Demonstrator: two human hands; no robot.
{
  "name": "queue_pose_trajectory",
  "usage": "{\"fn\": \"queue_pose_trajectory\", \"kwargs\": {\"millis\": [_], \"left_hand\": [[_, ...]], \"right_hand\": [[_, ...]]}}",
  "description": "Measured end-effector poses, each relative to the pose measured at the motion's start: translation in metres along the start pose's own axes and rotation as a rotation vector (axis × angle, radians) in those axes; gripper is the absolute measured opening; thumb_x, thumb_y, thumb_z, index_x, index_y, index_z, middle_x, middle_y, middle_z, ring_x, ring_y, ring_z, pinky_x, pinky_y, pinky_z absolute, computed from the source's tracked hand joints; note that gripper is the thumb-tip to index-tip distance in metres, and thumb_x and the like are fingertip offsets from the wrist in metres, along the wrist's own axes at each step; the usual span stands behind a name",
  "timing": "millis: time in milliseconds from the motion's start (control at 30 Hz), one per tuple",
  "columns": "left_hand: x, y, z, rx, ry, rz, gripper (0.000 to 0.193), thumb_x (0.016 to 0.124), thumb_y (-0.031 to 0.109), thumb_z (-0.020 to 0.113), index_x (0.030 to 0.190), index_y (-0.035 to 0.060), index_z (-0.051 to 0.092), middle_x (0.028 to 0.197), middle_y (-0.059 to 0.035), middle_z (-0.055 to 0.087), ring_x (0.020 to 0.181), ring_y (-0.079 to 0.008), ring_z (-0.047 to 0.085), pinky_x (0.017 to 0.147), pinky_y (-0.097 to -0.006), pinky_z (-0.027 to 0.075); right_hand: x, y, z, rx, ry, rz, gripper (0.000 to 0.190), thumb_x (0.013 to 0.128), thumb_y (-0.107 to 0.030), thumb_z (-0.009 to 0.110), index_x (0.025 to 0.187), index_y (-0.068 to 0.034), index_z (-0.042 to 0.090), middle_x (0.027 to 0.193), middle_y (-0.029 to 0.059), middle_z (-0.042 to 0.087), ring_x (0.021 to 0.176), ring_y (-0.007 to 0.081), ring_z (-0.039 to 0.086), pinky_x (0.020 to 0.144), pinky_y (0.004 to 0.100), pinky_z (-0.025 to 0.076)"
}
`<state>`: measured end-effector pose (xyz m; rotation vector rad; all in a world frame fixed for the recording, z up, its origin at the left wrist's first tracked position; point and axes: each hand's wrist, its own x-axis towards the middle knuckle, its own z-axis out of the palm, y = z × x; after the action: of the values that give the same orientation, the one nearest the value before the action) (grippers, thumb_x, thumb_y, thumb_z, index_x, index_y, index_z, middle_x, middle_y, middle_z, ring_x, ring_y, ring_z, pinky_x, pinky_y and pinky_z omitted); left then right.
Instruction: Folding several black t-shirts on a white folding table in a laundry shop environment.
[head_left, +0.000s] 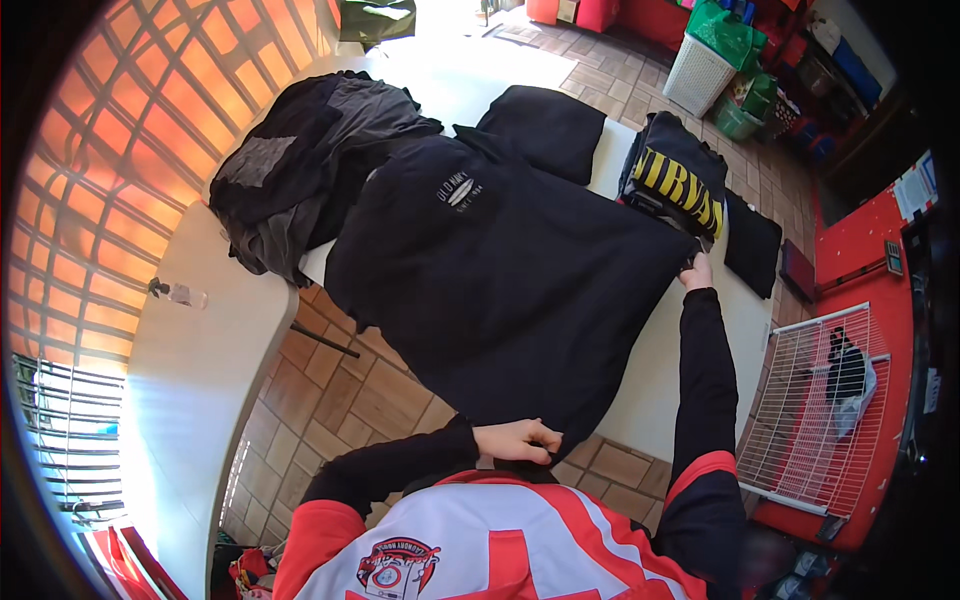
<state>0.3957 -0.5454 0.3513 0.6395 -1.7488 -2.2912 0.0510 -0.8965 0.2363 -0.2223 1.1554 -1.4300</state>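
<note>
A large black T-shirt (510, 277) with a small printed chest logo is stretched out before me, partly over the white table (652, 375) and partly over its near edge. My left hand (521, 440) pinches the shirt's near edge close to my body. Further out at the right, my right hand (698, 271) grips another edge of the same shirt. Beyond it lies a folded black garment (551, 131). A loose heap of black and grey clothes (322, 157) is at the left. At the right sit a folded black shirt with yellow lettering (671, 176) and a folded black garment (752, 244).
A curved pale tabletop (202, 360) at the left holds a spray bottle (180, 293). A white wire rack (810, 405) stands at the right. A white woven basket (697, 75) and green bags (724, 34) are on the tiled floor at the back right.
</note>
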Motion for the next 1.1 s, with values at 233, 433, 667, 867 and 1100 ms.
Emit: {"fn": "queue_pose_trajectory", "kwargs": {"millis": [233, 433, 667, 867, 1100], "left_hand": [[0.01, -0.051, -0.029, 0.626, 0.648, -0.033, 0.047, 0.076, 0.024, 0.06, 0.116, 0.0052, 0.044, 0.125, -0.0133, 0.04, 0.119, -0.0294, 0.036, 0.095, -0.0434, 0.028], [-0.114, -0.137, -0.173, 0.998, 1.757, -0.643, 0.048, 0.076, 0.018, 0.058, 0.119, 0.0061, 0.041, 0.118, -0.022, 0.041, 0.104, -0.0367, 0.043, 0.083, -0.043, 0.038], [-0.127, -0.126, -0.222, 1.067, 1.69, -0.845, 0.038, 0.078, 0.011, 0.053, 0.115, 0.0108, 0.048, 0.108, -0.0131, 0.051, 0.1, -0.0287, 0.048, 0.081, -0.0404, 0.04], [-0.103, -0.122, -0.263, 1.295, 1.436, -0.392, 0.027, 0.079, 0.038, 0.054, 0.094, 0.0173, 0.061, 0.109, -0.0053, 0.052, 0.101, -0.026, 0.048, 0.081, -0.0422, 0.039], [-0.073, -0.09, -0.299, 1.298, 1.442, -0.658, 0.04, 0.071, 0.032, 0.065, 0.105, 0.0158, 0.053, 0.11, -0.0084, 0.05, 0.102, -0.0255, 0.048, 0.079, -0.0421, 0.04]], "right_hand": [[-0.072, -0.021, -0.112, -0.571, 0.315, -0.468, 0.047, 0.081, -0.017, 0.053, 0.122, 0.002, 0.037, 0.114, 0.013, 0.048, 0.106, 0.0252, 0.045, 0.089, 0.0341, 0.036], [-0.254, 0.106, -0.168, -1.504, 0.863, -0.504, 0.057, 0.081, -0.041, 0.05, 0.122, -0.004, 0.037, 0.122, 0.0187, 0.041, 0.114, 0.0342, 0.038, 0.092, 0.0504, 0.028], [-0.316, 0.135, -0.188, -1.599, 0.945, -0.645, 0.026, 0.081, -0.03, 0.053, 0.095, -0.009, 0.052, 0.116, 0.0123, 0.044, 0.113, 0.0305, 0.036, 0.092, 0.0553, 0.024], [-0.292, 0.101, -0.185, -1.318, 0.913, -0.363, 0.022, 0.075, -0.027, 0.058, 0.081, -0.006, 0.055, 0.096, 0.0095, 0.055, 0.094, 0.0318, 0.047, 0.076, 0.0447, 0.04], [-0.262, 0.075, -0.172, -1.594, 0.958, -0.232, 0.067, 0.07, -0.019, 0.067, 0.126, -0.011, 0.03, 0.109, 0.0149, 0.047, 0.103, 0.0358, 0.043, 0.082, 0.0439, 0.041]]}}
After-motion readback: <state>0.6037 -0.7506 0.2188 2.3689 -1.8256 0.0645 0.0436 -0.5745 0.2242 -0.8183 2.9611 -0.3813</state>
